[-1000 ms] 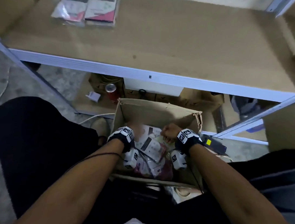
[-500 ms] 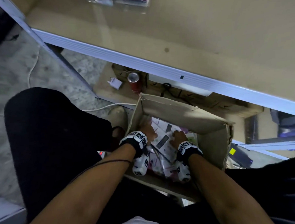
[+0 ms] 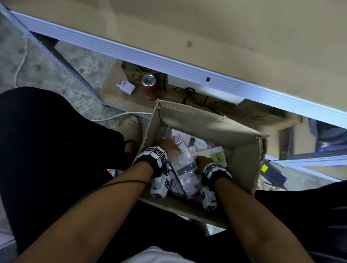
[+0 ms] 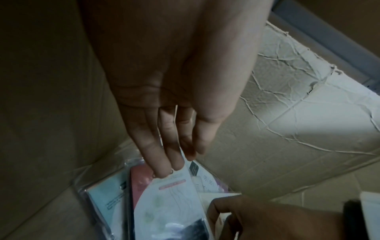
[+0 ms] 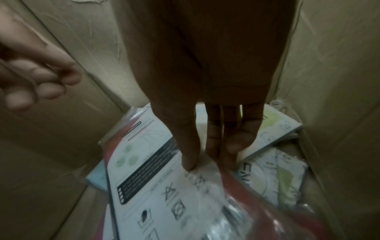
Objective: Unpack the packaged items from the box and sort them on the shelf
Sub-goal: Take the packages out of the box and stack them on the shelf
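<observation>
While both hands are down inside the open brown cardboard box (image 3: 245,152), the right hand (image 5: 207,91) pinches a white printed packet in clear plastic wrap (image 5: 164,191), thumb on its upper face and the other fingers (image 5: 238,142) straight down behind its top edge. The left hand (image 4: 174,91) reaches into the box's left side with its fingers (image 4: 156,155) held straight and close together, tips touching the top edge of that same white printed packet (image 4: 168,199); whether they grip it or only touch it cannot be told. In the head view the left hand (image 3: 169,148) and right hand (image 3: 204,162) sit near each other but apart, the packet (image 3: 184,167) between them.

More wrapped packets lie loose on the box floor: a pale blue one (image 4: 109,199) in the box's left corner, and a white packet with a green patch and lettering (image 3: 217,157) toward the box's right wall. The box stands on the floor between the person's dark-clad legs. Just beyond the box's far wall runs the white metal front rail of a tan-boarded shelf (image 3: 171,63). Under that shelf, beyond the box's far-left corner, stand a red drink can (image 3: 149,86) and a white plug adapter (image 3: 126,87), side by side.
</observation>
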`<state>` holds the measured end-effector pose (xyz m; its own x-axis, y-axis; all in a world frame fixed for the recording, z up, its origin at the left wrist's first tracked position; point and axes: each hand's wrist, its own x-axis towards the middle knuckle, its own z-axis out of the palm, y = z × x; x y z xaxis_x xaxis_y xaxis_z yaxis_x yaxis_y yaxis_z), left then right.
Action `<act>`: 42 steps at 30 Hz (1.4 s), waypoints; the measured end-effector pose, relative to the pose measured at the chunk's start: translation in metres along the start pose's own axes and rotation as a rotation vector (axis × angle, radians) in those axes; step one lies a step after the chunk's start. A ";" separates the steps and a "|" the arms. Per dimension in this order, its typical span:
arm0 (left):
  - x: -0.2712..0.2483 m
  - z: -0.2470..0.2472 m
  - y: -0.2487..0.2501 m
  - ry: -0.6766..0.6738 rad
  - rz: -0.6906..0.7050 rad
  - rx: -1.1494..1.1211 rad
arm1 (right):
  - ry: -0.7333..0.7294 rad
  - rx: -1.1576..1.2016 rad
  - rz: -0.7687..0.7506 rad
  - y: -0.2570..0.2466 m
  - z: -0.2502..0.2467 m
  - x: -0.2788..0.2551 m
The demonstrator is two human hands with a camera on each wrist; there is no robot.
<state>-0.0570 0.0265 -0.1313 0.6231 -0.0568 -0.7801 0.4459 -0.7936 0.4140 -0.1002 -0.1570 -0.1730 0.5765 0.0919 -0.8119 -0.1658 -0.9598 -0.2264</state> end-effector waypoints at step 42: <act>0.006 0.010 -0.007 -0.044 0.088 0.188 | 0.202 -0.291 -0.026 0.007 -0.046 0.014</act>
<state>-0.0623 0.0256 -0.1434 0.6236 -0.1542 -0.7664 0.2609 -0.8831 0.3899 -0.0564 -0.1750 -0.1614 0.7290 0.0912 -0.6785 0.0692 -0.9958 -0.0595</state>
